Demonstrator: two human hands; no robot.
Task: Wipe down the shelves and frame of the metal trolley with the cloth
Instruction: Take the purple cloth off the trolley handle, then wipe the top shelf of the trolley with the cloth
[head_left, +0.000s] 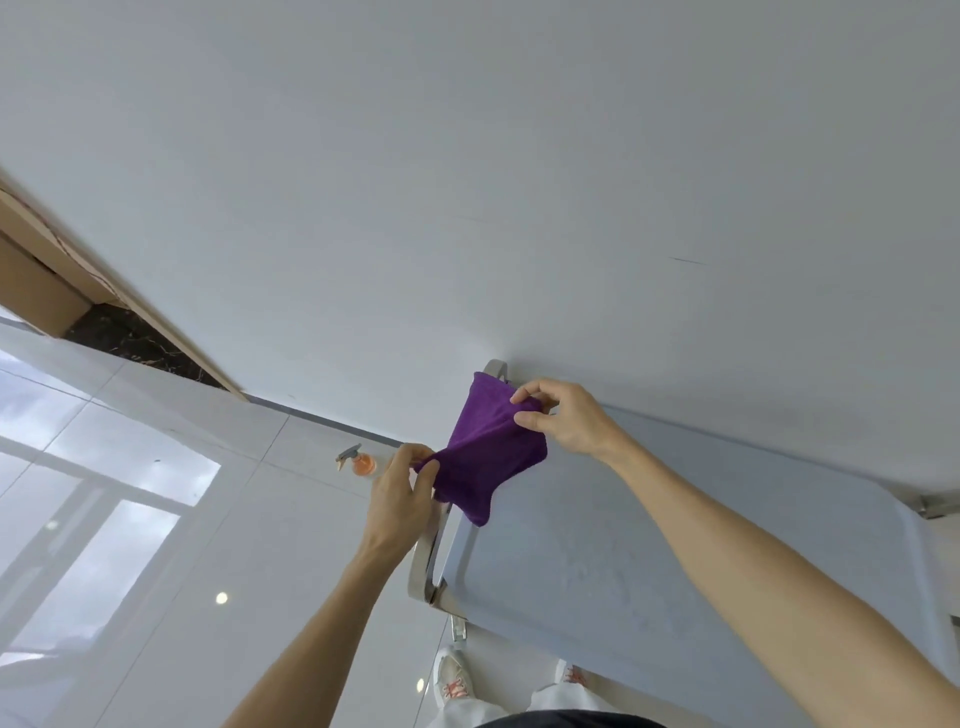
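Observation:
A purple cloth (485, 457) is stretched between both hands over the left end of the metal trolley. My left hand (402, 493) pinches its lower left corner. My right hand (563, 421) pinches its upper right edge. The trolley's grey top shelf (649, 545) runs from the cloth toward the lower right. Its curved metal handle bar (423, 564) wraps the left end, partly hidden by the cloth and my left hand.
A spray bottle (358, 461) with an orange neck stands on the glossy white tiled floor (182, 519) left of the trolley. A white wall (467, 182) rises right behind the trolley. A doorway with a wooden frame (62, 260) is at far left. My shoes (452, 680) are beneath the trolley edge.

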